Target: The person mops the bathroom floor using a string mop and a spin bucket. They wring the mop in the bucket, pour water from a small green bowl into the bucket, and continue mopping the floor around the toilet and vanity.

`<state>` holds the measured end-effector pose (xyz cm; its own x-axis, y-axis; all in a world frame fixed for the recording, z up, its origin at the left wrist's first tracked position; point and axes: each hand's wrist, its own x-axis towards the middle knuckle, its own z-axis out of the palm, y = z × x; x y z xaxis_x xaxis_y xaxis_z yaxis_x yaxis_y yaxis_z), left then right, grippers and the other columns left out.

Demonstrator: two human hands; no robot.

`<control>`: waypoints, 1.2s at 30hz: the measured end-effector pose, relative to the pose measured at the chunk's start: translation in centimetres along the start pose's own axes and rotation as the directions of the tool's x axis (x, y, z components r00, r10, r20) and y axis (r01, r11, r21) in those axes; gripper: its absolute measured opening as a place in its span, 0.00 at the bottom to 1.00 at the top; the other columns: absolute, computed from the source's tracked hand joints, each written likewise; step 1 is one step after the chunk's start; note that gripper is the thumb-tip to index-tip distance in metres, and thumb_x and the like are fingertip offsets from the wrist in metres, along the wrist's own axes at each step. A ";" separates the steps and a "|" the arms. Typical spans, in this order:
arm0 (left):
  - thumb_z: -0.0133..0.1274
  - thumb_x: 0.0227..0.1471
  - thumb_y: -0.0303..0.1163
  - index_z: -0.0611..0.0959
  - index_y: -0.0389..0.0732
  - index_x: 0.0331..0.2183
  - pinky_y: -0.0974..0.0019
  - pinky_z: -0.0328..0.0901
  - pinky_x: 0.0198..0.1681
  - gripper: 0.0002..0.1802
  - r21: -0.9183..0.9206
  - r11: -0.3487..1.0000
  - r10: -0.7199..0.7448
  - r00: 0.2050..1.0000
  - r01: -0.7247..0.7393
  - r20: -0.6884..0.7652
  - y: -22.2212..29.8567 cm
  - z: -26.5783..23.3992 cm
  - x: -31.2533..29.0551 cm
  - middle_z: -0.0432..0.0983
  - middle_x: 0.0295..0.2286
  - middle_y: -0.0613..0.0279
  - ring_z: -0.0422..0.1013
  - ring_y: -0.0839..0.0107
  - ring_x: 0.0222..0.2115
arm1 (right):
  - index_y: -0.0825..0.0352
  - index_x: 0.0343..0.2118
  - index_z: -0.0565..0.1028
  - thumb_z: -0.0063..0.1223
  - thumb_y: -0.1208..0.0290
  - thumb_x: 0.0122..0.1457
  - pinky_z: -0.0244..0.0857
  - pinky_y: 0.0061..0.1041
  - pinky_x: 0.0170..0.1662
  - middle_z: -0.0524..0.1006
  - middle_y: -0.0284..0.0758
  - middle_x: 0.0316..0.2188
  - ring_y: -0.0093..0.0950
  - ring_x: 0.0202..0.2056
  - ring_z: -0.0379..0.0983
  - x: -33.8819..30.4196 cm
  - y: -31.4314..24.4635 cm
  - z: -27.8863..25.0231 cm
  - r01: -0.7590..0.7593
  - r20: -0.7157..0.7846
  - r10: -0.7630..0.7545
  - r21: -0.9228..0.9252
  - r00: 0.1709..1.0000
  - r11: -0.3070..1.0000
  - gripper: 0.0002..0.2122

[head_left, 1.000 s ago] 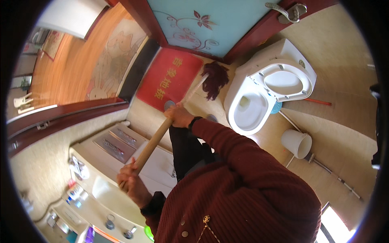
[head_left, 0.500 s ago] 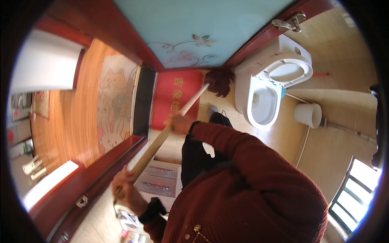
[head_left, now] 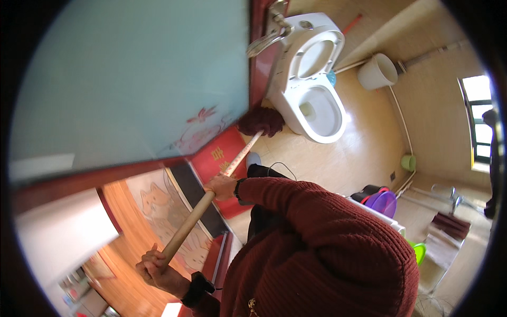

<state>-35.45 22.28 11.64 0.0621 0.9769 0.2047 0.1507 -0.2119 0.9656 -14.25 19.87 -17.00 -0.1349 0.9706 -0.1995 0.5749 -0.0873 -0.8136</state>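
A mop (head_left: 185,232) with a long pale wooden handle slants across the view, its dark maroon head (head_left: 262,121) on the tiled floor. My left hand (head_left: 158,270), a dark watch on its wrist, is closed round the upper end of the handle. Farther down, my right hand (head_left: 222,186) grips the handle near its middle. The mop head lies against the base of a white toilet (head_left: 317,108) with its lid and seat raised. Beside the head is a red doormat (head_left: 211,153), partly under the handle and my right arm.
A frosted glass door (head_left: 142,79) with a metal handle (head_left: 269,39) stands close by the toilet. A white bucket (head_left: 377,72) and a small green container (head_left: 408,162) stand along the wall. Purple basins (head_left: 381,203) are at right. Beyond the threshold lies a cartoon-patterned mat (head_left: 169,211).
My view has turned toward the right side of the bathroom, so the basins now show. The mop head has moved closer to the door's edge and toilet base. Both hands keep their grip.
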 end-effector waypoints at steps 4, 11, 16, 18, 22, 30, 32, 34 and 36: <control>0.40 0.64 0.31 0.68 0.42 0.25 0.47 0.65 0.53 0.13 0.045 0.978 0.183 0.947 -0.202 0.264 1.4 4.8 6.4 0.59 0.18 0.67 0.63 0.73 0.22 | 0.55 0.30 0.77 0.59 0.71 0.45 0.62 0.57 0.48 0.80 0.35 0.29 0.44 0.41 0.77 0.6 0.9 -4.4 -0.092 -0.226 0.108 0.080 0.968 0.993 0.07; 0.41 0.65 0.31 0.76 0.36 0.33 0.49 0.66 0.54 0.12 0.014 0.976 0.183 0.847 -0.219 0.499 4.1 11.4 13.7 0.57 0.19 0.69 0.63 0.74 0.24 | 0.55 0.31 0.79 0.57 0.74 0.45 0.67 0.49 0.44 0.81 0.36 0.28 0.43 0.39 0.79 -0.7 0.4 -7.7 -0.208 -0.309 0.298 0.293 0.903 0.933 0.09; 0.45 0.64 0.29 0.78 0.33 0.37 0.48 0.68 0.52 0.10 -0.094 0.995 0.034 0.754 0.036 0.656 0.3 15.1 13.3 0.63 0.19 0.67 0.68 0.71 0.24 | 0.54 0.34 0.80 0.56 0.70 0.48 0.71 0.49 0.40 0.82 0.36 0.33 0.42 0.40 0.80 -5.5 3.6 -5.4 -0.382 -0.347 0.440 0.225 0.828 0.896 0.09; 0.46 0.63 0.30 0.79 0.33 0.38 0.50 0.69 0.49 0.11 -0.064 0.991 -0.024 0.641 0.114 0.767 -1.7 17.0 12.0 0.68 0.20 0.65 0.72 0.68 0.26 | 0.52 0.36 0.81 0.57 0.66 0.47 0.72 0.47 0.42 0.82 0.37 0.35 0.41 0.41 0.80 -8.9 5.6 -4.1 -0.380 -0.387 0.498 0.345 0.776 0.859 0.11; 0.51 0.62 0.31 0.80 0.31 0.41 0.64 0.72 0.42 0.13 0.031 0.970 -0.104 0.299 0.241 0.949 -5.3 21.3 8.5 0.80 0.28 0.55 0.76 0.70 0.31 | 0.55 0.33 0.81 0.61 0.69 0.43 0.71 0.46 0.43 0.81 0.41 0.31 0.45 0.40 0.79 -16.2 8.8 -0.8 -0.620 -0.331 0.765 0.450 0.552 0.643 0.10; 0.56 0.59 0.25 0.80 0.31 0.43 0.72 0.70 0.39 0.11 0.075 0.962 -0.092 0.053 0.262 0.994 -5.5 19.1 7.9 0.81 0.32 0.57 0.75 0.76 0.31 | 0.53 0.31 0.80 0.61 0.69 0.46 0.64 0.44 0.46 0.81 0.35 0.31 0.42 0.44 0.77 -17.5 6.6 6.0 -0.683 -0.517 0.796 0.459 0.314 0.568 0.08; 0.58 0.58 0.26 0.78 0.33 0.43 0.50 0.69 0.55 0.12 0.077 0.963 -0.121 0.157 0.259 0.980 -4.4 16.8 10.8 0.74 0.25 0.62 0.73 0.71 0.30 | 0.52 0.31 0.80 0.61 0.70 0.47 0.62 0.47 0.46 0.81 0.34 0.31 0.41 0.43 0.78 -13.8 4.8 5.3 -0.656 -0.527 0.791 0.483 0.311 0.580 0.07; 0.59 0.57 0.28 0.77 0.34 0.44 0.46 0.68 0.56 0.15 0.031 0.969 -0.090 0.236 0.243 0.968 -3.1 14.7 13.9 0.72 0.23 0.64 0.72 0.72 0.26 | 0.51 0.31 0.80 0.63 0.67 0.48 0.61 0.49 0.45 0.80 0.33 0.29 0.40 0.41 0.77 -10.2 3.2 3.8 -0.669 -0.562 0.741 0.394 0.367 0.630 0.07; 0.58 0.57 0.29 0.76 0.33 0.46 0.49 0.69 0.54 0.16 -0.084 0.980 0.032 0.273 0.182 0.961 -1.5 12.9 16.8 0.71 0.22 0.64 0.70 0.73 0.25 | 0.51 0.30 0.80 0.62 0.67 0.47 0.61 0.49 0.44 0.80 0.31 0.29 0.40 0.39 0.77 -6.2 1.5 2.3 -0.586 -0.667 0.650 0.378 0.365 0.717 0.06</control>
<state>-21.89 38.60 11.51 0.9704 0.2320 -0.0674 0.0759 -0.0275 0.9967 -14.44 13.18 -18.25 0.8624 0.4472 -0.2373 0.1862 -0.7161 -0.6727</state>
